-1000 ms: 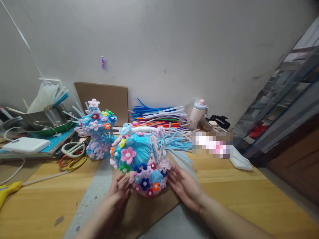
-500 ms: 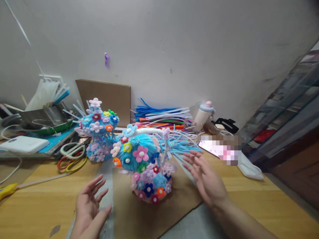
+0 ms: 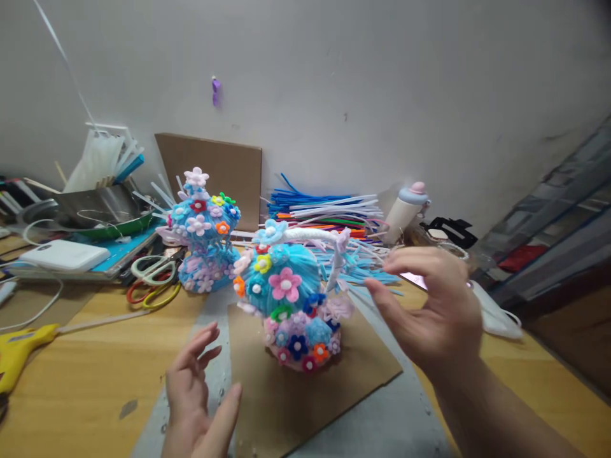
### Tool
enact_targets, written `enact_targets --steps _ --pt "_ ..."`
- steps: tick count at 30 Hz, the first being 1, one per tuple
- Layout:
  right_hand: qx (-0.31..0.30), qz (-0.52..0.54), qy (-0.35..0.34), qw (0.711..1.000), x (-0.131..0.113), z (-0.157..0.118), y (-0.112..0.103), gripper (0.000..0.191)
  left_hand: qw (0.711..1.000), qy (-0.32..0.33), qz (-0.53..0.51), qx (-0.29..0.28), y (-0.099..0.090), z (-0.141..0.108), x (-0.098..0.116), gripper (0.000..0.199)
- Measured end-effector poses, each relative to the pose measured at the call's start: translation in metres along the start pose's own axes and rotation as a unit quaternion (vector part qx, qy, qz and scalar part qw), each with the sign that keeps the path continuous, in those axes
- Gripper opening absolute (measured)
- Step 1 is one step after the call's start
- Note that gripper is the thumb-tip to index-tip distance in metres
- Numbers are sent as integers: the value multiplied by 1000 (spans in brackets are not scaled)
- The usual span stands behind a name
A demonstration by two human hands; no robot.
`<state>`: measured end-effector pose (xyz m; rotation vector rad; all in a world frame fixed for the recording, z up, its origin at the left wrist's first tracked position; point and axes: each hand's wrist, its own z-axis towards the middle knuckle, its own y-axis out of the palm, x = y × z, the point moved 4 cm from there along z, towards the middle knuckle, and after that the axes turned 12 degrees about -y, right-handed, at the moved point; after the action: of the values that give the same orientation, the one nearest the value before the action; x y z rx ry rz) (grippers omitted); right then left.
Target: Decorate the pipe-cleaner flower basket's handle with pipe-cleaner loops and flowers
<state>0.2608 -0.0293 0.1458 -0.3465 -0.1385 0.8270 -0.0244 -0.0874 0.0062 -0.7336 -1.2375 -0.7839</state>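
Observation:
A blue pipe-cleaner craft (image 3: 294,270), dotted with colourful flowers and topped by a white arched stem, stands upright on a piece of brown cardboard (image 3: 315,407). Its lower part is a round, flower-covered base. My left hand (image 3: 200,394) is open at the craft's lower left, thumb and fingers apart, touching nothing. To the right of the craft hovers my right hand (image 3: 432,308), also open, its fingers bent and its thumb held apart. Neither hand touches the craft. A similar flowered blue craft (image 3: 203,238) stands behind on the left.
Bundles of pipe cleaners (image 3: 329,207) lie at the back beside a bottle (image 3: 405,210). Scissors (image 3: 155,280), a yellow glue gun (image 3: 21,353) and a white power bank (image 3: 64,254) are on the left. My right hand partly covers a phone (image 3: 414,280).
My right hand has risen and turned, its fingers now bent, and covers more of the phone. My left hand stays open. The view has shifted, so the scene sits further right.

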Motion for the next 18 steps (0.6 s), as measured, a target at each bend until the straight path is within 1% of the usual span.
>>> enact_targets --steps 2,3,5,6,7,8,9,11,14,16,17,18 --pt "-28 -86 -27 996 -6 7 12 22 996 76 44 -10 3 -5 38 57" --pt "-31 -111 -29 993 -8 10 16 22 991 119 59 -8 4 -4 61 53" --pt "-25 -137 -24 990 -11 11 24 20 967 222 123 -15 11 0 111 43" --pt "-22 -143 -20 989 -12 11 27 18 949 259 175 -31 19 5 134 40" --pt "-21 -145 -16 989 -13 11 29 16 924 304 229 -47 29 10 155 39" --pt "-22 -142 -12 989 -13 10 30 13 894 350 271 -68 42 15 174 39" --pt "-24 -139 -9 990 -13 9 31 10 866 376 316 -95 56 21 187 38" --pt "-25 -130 -2 991 -13 7 31 6 804 423 386 -158 88 31 205 33" --pt "-21 -118 9 993 -12 5 30 5 720 497 437 -209 126 39 213 29" --pt "-24 -110 18 994 -9 4 30 6 677 530 457 -229 142 40 212 25" --pt "-27 -106 21 994 -8 5 30 7 662 536 465 -239 147 40 211 23" --pt "-29 -104 23 994 -7 5 30 8 653 537 473 -248 150 41 211 21"
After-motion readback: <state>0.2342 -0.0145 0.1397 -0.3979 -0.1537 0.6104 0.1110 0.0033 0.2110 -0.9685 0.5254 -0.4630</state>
